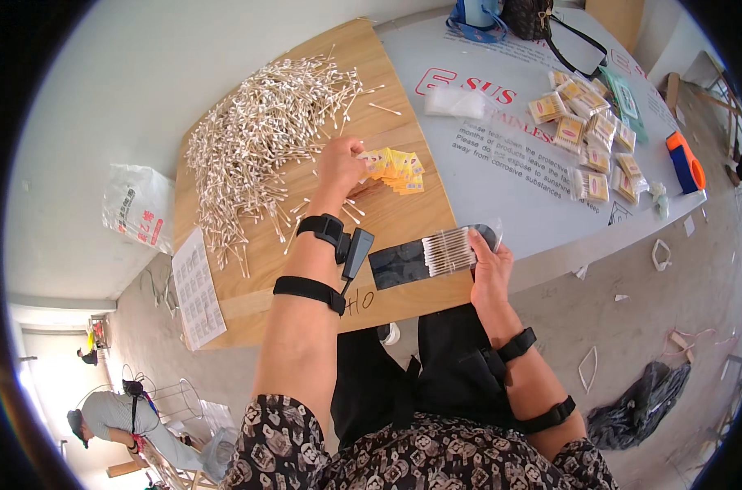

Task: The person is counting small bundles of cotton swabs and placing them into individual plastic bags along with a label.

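Observation:
My left hand (341, 167) reaches forward over the wooden board (404, 220) and its fingers touch a fanned stack of yellow paper labels (397, 170). My right hand (487, 265) holds a bundle of cotton swabs (448, 251) in a clear bag at the board's near edge, next to a black flat holder (398, 264). A big loose heap of cotton swabs (261, 131) lies on the board to the left of my left hand. Black straps with a small device (338, 237) sit on my left forearm.
Several filled clear packs of swabs (590, 135) lie on the grey sheet-covered table (510, 196) to the right, with an orange-and-blue tool (686, 162) beyond. A printed paper (197, 287) hangs at the board's left edge. Another person (122, 416) bends over at lower left. Scraps litter the floor.

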### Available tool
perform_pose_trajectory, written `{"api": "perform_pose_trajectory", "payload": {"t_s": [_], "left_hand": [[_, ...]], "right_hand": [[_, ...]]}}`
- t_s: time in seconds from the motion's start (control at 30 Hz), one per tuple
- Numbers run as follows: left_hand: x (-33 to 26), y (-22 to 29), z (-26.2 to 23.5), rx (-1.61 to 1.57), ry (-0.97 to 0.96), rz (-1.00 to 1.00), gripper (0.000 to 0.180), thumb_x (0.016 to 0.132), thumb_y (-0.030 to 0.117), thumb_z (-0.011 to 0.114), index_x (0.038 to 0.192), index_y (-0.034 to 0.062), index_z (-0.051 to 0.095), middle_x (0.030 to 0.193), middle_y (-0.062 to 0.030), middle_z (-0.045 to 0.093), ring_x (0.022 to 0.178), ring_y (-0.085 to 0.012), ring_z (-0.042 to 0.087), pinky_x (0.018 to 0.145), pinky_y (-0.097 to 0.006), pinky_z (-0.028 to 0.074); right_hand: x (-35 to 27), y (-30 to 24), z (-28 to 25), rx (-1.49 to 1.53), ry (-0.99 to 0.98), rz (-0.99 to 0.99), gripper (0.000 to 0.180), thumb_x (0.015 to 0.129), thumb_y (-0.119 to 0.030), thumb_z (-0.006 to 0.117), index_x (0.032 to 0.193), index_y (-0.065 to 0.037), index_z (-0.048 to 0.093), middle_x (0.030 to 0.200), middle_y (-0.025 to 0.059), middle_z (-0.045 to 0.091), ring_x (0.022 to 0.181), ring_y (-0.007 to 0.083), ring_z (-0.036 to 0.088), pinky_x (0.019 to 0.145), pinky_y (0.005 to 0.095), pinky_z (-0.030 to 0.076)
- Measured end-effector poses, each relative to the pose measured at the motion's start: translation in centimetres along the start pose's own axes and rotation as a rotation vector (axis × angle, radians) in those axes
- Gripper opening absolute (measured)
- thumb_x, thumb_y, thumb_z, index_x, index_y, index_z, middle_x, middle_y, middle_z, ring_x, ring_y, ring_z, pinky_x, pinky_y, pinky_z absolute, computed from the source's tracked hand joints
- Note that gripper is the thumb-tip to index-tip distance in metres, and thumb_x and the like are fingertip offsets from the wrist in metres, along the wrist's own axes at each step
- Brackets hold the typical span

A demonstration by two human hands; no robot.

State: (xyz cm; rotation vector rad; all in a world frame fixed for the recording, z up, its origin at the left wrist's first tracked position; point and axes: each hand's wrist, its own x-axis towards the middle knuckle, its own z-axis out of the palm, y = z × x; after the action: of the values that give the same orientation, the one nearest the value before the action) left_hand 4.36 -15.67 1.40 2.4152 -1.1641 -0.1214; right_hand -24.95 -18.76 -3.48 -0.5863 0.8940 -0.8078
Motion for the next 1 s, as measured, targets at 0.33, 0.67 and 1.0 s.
{"api": "perform_pose_trajectory", "payload": {"t_s": [0.33,0.67,1.0], "left_hand": [[-4.6,-1.0,-2.0,-0.527,0.178,-0.258,0.008,0.074,0.002,0.071,0.071,0.0,0.064,0.06,-0.0055,0.06,0.051,-0.0139,0.053,0.048,-0.029,0.041],[-15.2,8.1,1.2,-0.847,-0.122,-0.412,0.012,0.075,0.002,0.069,0.065,-0.0018,0.063,0.058,-0.002,0.058,0.05,-0.0076,0.049,0.044,-0.026,0.037],[-15.6,10.0,3.2,-0.655,-0.068,-0.406,0.012,0.074,0.001,0.068,0.065,-0.0015,0.061,0.056,-0.0047,0.058,0.046,-0.0077,0.049,0.042,-0.024,0.035]], "right_hand": [[-0.2,0.1,0.4,-0.034,-0.023,0.011,0.01,0.088,-0.011,0.07,0.085,-0.002,0.067,0.081,-0.0017,0.065,0.071,0.0062,0.057,0.065,0.0224,0.045],[0.3,0.3,0.6,0.019,-0.014,0.003,0.008,0.087,-0.009,0.069,0.085,-0.001,0.068,0.081,0.0004,0.066,0.07,0.0071,0.058,0.064,0.0228,0.046],[0.1,0.3,0.4,0.05,-0.042,-0.024,0.01,0.088,-0.009,0.069,0.081,-0.002,0.067,0.078,-0.0017,0.065,0.068,0.0055,0.056,0.062,0.0221,0.045]]}}
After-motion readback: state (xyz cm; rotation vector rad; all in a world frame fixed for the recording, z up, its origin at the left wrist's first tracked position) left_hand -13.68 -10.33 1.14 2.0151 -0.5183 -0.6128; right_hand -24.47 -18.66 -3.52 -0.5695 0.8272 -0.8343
